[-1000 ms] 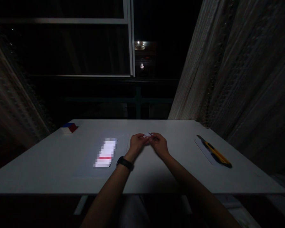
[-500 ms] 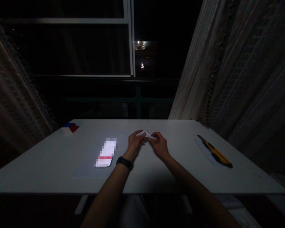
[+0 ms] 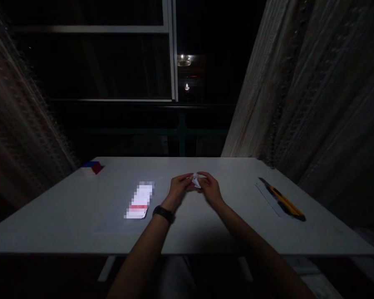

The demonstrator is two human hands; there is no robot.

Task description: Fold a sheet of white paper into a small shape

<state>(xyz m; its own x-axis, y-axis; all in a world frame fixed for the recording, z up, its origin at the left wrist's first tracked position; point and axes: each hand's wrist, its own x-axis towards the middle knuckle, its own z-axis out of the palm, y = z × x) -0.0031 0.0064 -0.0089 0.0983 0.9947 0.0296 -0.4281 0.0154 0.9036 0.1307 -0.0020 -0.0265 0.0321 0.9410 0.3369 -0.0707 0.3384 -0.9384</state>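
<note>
My left hand [image 3: 178,189] and my right hand [image 3: 209,189] meet over the middle of the white table [image 3: 65,216]. Both pinch a small folded white piece of paper [image 3: 195,180] held between their fingertips, just above the tabletop. A black watch [image 3: 163,213] is on my left wrist. The room is dark and the paper's exact shape is hard to make out.
A lit phone [image 3: 139,200] lies left of my hands. A yellow and black utility knife [image 3: 283,201] rests on a white strip at the right. A small red and blue block [image 3: 91,167] sits at the far left corner. Curtains hang at both sides, with a dark window behind.
The paper has been turned and pressed smaller between my fingertips. Both hands stay at the same spot on the table.
</note>
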